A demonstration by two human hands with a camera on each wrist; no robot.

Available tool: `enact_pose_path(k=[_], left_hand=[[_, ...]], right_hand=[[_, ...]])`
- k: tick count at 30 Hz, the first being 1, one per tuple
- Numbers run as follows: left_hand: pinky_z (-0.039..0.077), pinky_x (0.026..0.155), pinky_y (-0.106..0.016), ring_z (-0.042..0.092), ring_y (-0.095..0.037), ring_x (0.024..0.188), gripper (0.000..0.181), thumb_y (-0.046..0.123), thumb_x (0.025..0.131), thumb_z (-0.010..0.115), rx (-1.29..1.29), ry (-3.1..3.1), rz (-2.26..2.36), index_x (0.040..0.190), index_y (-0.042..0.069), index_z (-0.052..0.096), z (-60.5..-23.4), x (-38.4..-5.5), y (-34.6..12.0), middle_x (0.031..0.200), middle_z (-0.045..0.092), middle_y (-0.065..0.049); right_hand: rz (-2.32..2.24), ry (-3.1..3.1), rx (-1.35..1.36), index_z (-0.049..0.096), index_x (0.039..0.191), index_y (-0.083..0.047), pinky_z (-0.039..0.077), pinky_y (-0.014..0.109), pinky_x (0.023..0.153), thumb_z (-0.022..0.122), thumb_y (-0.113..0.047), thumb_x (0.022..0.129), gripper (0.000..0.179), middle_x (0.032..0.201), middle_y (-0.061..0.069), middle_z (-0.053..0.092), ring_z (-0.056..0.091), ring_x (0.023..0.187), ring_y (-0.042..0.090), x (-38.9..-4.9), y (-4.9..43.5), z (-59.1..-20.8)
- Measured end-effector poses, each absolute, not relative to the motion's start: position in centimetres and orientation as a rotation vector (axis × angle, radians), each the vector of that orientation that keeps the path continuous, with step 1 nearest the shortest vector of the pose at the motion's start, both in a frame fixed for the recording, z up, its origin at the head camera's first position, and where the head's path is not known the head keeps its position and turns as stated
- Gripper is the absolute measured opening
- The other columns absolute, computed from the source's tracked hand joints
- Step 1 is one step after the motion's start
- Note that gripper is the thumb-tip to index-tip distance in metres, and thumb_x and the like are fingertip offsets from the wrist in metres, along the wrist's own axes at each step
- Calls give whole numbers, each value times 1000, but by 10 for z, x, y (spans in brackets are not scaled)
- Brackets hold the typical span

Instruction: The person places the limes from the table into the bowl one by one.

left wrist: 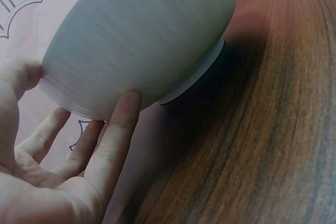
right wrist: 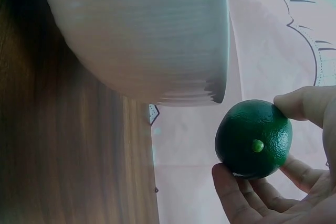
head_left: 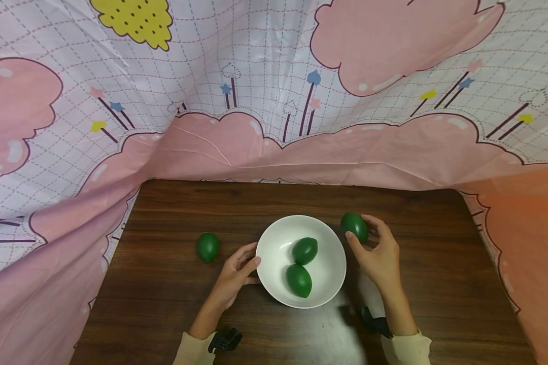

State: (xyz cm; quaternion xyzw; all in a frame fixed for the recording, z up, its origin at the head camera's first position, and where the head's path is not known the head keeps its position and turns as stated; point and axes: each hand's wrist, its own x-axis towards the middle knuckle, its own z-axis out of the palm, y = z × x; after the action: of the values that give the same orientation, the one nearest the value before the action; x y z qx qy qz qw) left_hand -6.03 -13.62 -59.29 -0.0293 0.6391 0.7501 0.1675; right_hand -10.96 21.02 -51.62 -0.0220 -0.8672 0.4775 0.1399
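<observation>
A white bowl (head_left: 274, 285) is at the middle of the wooden table, with two green limes inside, an upper lime (head_left: 305, 251) and a lower lime (head_left: 299, 281). My left hand (head_left: 237, 274) holds the bowl's left side, its thumb at the rim and its fingers against the outer wall (left wrist: 142, 40). To the right of the bowl, my right hand (head_left: 378, 252) pinches another lime (right wrist: 253, 137) between thumb and fingers. That lime is raised off the table, near the height of the bowl's rim. A further lime (head_left: 208, 247) lies on the table, left of my left hand.
The dark wooden table (head_left: 447, 274) extends on both sides of the bowl. A patterned pink and white cloth (head_left: 274, 152) hangs behind the table and along its sides. Dark wrist devices sit on the left wrist (head_left: 226, 339) and the right wrist (head_left: 375, 322).
</observation>
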Motion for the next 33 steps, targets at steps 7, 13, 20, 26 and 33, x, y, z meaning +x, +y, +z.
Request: enact_pose_path(k=[7,13,20,26,33], left_hand=[[66,86,-43,67,-24,120,52,21,108,63,-83,1810,2141,157,13,47,-592,-60,-136,158,50,-22],[66,86,-43,67,-25,120,53,21,108,63,-78,1814,2140,157,13,47,-592,-61,-137,157,51,-23],[66,86,-43,68,-25,119,52,21,108,63,-83,1823,2138,157,14,47,-593,-61,-137,157,51,-22],[66,86,-43,68,-24,119,52,21,107,63,-89,1819,2139,157,13,47,-591,-60,-137,157,51,-21],[66,86,-43,67,-23,118,53,20,107,63,-89,1808,2145,157,12,46,-592,-60,-137,157,51,-23]], right_hand=[[1417,-2510,-68,65,139,-8,57,9,74,84,-12,89,54,128,15,69,62,103,-1,-107,207,-514],[1405,-2533,-68,64,139,-9,61,16,75,84,-14,89,54,131,14,69,63,104,4,-105,204,-512],[1425,-2512,-45,65,138,-8,59,12,79,85,-11,88,54,129,14,69,65,100,0,-103,200,-514],[1430,-2495,-15,66,138,-9,55,7,80,86,-10,87,55,129,14,69,66,103,5,-101,196,-517],[1423,-2501,-4,66,138,-9,54,6,79,86,-11,87,54,128,13,69,65,103,5,-98,194,-517]])
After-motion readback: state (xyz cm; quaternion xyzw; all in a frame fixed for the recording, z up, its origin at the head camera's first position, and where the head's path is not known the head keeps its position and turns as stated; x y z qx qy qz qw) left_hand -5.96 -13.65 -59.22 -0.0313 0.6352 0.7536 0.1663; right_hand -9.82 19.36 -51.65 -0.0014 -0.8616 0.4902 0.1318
